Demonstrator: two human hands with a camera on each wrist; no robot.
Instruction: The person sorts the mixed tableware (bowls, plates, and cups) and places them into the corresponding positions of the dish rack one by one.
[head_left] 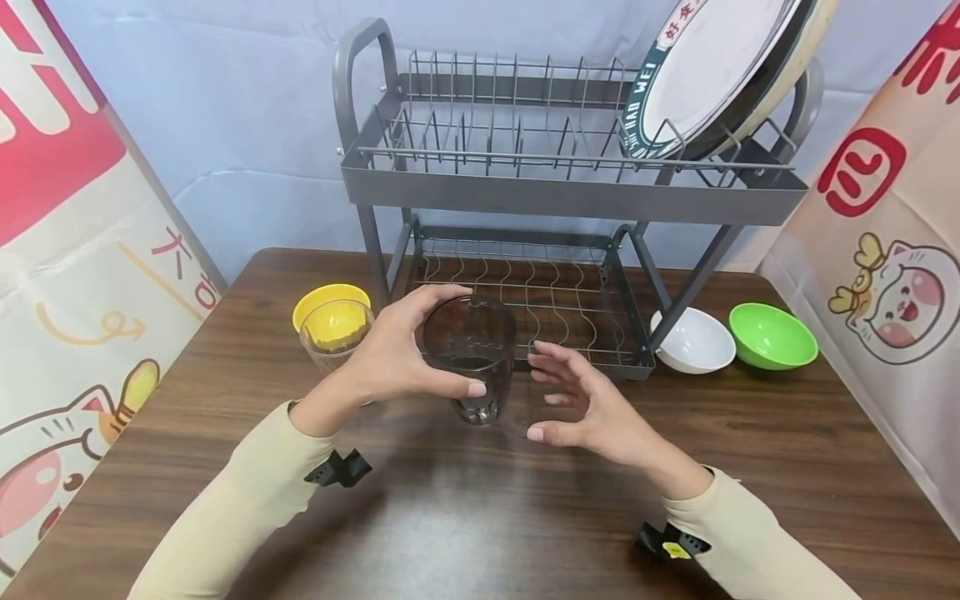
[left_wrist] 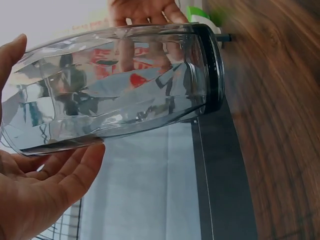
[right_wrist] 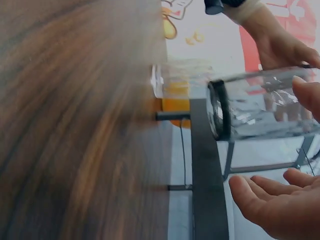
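Note:
A clear, smoky-looking glass tumbler (head_left: 471, 337) is upright over the table in front of the rack. My left hand (head_left: 393, 350) grips it near the rim, thumb on the near side and fingers round the far side. In the left wrist view the tumbler (left_wrist: 115, 90) has faceted walls and a thick dark base, held off the wood. My right hand (head_left: 592, 408) is to the right of the tumbler, fingers spread and loosely bent, a gap between them and the glass. The right wrist view also has that hand (right_wrist: 280, 205) holding nothing beside the tumbler (right_wrist: 265, 107).
A two-tier grey dish rack (head_left: 570, 196) stands at the back, a large plate (head_left: 712, 67) leaning upper right. Left of it, a second clear glass (head_left: 318, 357) stands before a yellow bowl (head_left: 330, 293). A white bowl (head_left: 696, 342) and a green bowl (head_left: 772, 337) sit right.

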